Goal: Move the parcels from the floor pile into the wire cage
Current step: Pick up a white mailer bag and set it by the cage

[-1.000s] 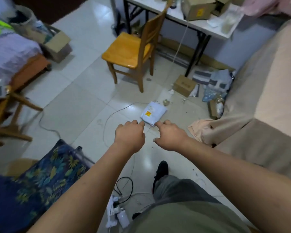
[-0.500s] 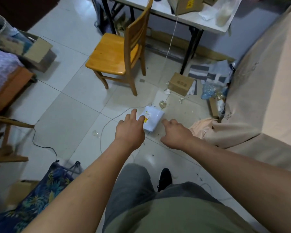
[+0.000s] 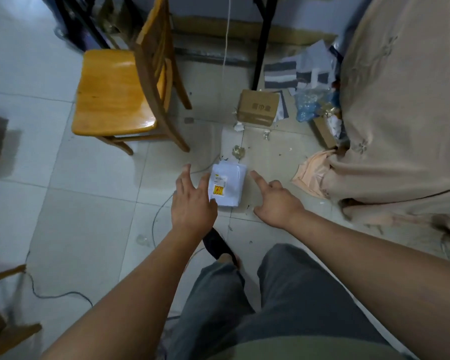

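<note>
Your left grip (image 3: 192, 201) and right grip (image 3: 276, 202), both spread and empty, flank the white parcel (image 3: 230, 184) on the floor (image 3: 89, 216) near the chair (image 3: 115, 94); it isn't lifted yet, and no cage shows.

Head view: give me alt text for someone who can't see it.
The left hand and right hand reach down on either side of a white parcel lying on the tiled floor, neither gripping it yet. Beyond it stand a wooden chair and a cardboard box, with a tan cloth draped at the right.
</note>
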### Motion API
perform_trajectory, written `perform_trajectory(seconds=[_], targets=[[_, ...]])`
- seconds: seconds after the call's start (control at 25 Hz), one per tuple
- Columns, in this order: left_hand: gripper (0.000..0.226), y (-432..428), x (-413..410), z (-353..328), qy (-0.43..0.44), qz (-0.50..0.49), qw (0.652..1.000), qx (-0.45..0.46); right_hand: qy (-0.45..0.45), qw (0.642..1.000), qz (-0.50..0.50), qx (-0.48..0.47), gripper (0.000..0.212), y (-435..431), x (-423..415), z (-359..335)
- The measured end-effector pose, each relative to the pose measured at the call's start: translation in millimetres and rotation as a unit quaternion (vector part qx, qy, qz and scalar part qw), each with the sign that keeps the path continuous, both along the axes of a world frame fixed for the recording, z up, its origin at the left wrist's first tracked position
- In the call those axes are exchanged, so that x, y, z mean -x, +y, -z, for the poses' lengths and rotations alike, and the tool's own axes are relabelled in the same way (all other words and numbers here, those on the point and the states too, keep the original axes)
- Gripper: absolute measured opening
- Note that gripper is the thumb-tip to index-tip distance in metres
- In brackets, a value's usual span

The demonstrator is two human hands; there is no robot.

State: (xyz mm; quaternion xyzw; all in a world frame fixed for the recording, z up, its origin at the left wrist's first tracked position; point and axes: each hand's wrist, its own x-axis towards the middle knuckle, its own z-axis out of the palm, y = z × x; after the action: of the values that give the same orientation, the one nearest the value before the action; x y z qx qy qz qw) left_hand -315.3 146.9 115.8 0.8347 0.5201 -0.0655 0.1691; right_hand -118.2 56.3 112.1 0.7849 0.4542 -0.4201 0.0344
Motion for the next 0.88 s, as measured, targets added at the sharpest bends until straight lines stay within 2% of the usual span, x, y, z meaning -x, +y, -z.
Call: perform_trajectory(seconds=[0.2,0.36,0.56,0.76,0.88], targets=[[0.072,61,-4,124,0.0,0.077,0.996,0.046,0.018,0.994,0.103,-0.019,0.096,46,6,124],[0.072,87,-8,234,-0.007,0.082,0.994,0.074,0.015,0.989,0.147,-0.021,0.098,72,5,240],[0.075,107,-6,404,0.002,0.087,0.991,0.1,0.007,0.991,0.128,0.029,0.099,96,8,411],[0.08,116,-5,535,0.011,0.065,0.988,0.139,0.012,0.993,0.109,0.046,0.103,99,10,548],[0.087,120,-8,593,0.025,0.049,0.982,0.182,0.027,0.992,0.117,0.042,0.112,100,1,606]])
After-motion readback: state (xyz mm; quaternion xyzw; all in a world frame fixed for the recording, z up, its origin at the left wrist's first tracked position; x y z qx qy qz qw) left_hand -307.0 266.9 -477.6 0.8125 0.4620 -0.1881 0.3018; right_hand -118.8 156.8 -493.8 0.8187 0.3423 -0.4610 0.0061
